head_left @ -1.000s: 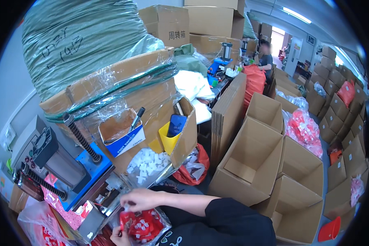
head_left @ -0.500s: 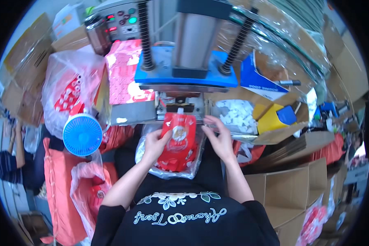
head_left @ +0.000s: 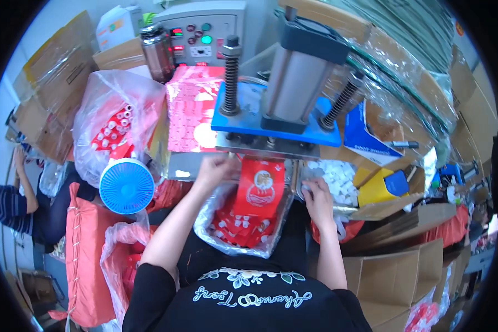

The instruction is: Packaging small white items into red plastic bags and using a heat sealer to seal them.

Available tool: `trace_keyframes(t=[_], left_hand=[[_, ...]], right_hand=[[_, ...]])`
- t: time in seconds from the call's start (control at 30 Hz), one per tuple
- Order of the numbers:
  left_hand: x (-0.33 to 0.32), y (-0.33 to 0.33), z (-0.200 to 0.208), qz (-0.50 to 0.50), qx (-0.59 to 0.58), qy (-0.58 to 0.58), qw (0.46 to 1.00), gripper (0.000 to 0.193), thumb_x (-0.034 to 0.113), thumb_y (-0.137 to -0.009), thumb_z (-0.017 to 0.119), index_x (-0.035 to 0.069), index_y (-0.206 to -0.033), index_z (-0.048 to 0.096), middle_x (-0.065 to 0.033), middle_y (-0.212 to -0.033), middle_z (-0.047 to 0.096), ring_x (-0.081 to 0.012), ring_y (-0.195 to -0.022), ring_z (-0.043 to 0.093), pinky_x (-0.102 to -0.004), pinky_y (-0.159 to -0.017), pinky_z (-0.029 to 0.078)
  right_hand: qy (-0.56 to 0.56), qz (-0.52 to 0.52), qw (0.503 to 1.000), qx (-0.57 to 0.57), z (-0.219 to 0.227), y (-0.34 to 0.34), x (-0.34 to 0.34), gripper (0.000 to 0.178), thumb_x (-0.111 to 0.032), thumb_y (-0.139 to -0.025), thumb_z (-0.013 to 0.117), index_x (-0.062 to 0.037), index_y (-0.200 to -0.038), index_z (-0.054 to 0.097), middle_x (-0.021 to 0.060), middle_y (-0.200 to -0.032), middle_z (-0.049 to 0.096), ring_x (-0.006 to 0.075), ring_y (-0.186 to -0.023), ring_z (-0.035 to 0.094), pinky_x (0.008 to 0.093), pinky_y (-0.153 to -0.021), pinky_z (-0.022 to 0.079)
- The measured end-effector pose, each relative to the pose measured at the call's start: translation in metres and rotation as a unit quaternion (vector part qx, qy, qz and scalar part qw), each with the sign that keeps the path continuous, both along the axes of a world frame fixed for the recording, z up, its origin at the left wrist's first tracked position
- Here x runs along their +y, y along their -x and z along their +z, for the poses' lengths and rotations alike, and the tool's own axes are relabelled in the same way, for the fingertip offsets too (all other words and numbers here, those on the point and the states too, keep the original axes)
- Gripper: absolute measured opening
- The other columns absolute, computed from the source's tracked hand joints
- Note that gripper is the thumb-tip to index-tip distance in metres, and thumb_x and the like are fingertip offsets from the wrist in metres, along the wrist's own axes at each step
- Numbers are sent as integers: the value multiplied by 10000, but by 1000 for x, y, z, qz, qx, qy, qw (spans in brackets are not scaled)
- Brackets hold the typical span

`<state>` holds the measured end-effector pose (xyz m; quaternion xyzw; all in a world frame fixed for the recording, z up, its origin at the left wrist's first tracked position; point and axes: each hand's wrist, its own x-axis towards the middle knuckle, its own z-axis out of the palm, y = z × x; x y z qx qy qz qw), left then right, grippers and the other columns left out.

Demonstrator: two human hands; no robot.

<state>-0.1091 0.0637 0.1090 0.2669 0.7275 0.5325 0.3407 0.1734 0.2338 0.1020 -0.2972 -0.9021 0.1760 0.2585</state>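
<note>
A red pouch (head_left: 263, 185) lies with its top edge beneath the metal plate of a blue press (head_left: 271, 130), and its body hangs down toward me. Just left of the pouch is my left hand (head_left: 216, 170), fingers smeared by motion, close to a stack of red printed pouches (head_left: 191, 110). My right hand (head_left: 318, 200) rests at the right edge of the press, fingers apart, beside a heap of small white pieces (head_left: 337, 180). Below the pouch, on my lap, a clear plastic-lined container (head_left: 205, 224) holds several red pouches with white spouts (head_left: 240, 229).
A blue fan (head_left: 126, 187) stands at left before a clear bag of spouted pouches (head_left: 113, 124). Behind are a control box (head_left: 216, 33) and a dark bottle (head_left: 157, 52). Open cardboard boxes (head_left: 387, 271) crowd the right. Another person (head_left: 11, 193) sits at far left.
My left hand has let go of the pouch and moved up and left. The press plate has come down over the pouch's top. My right hand has drawn slightly back; the view has shifted.
</note>
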Motion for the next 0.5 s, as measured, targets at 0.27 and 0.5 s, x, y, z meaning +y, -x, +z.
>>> trace_keyframes(t=[0.27, 0.5], left_hand=[[15, 115, -36, 118, 624, 192, 748, 493, 385, -968, 455, 165, -1407, 496, -64, -1520, 397, -276, -1457, 256, -548, -1184, 73], [-25, 72, -21, 104, 594, 100, 792, 609, 410, -951, 515, 105, -1465, 397, -120, -1569, 293, -302, -1468, 222, -526, -1179, 114]], right_hand=[[50, 43, 996, 64, -5, 8, 0, 198, -45, -844, 665, -23, -1038, 629, 112, -970, 568, 235, -731, 596, 318, -689, 490], [167, -12, 980, 110, -15, 6, 0, 242, 11, -855, 623, -25, -1091, 590, 109, -930, 632, 170, -656, 576, 294, -625, 464]])
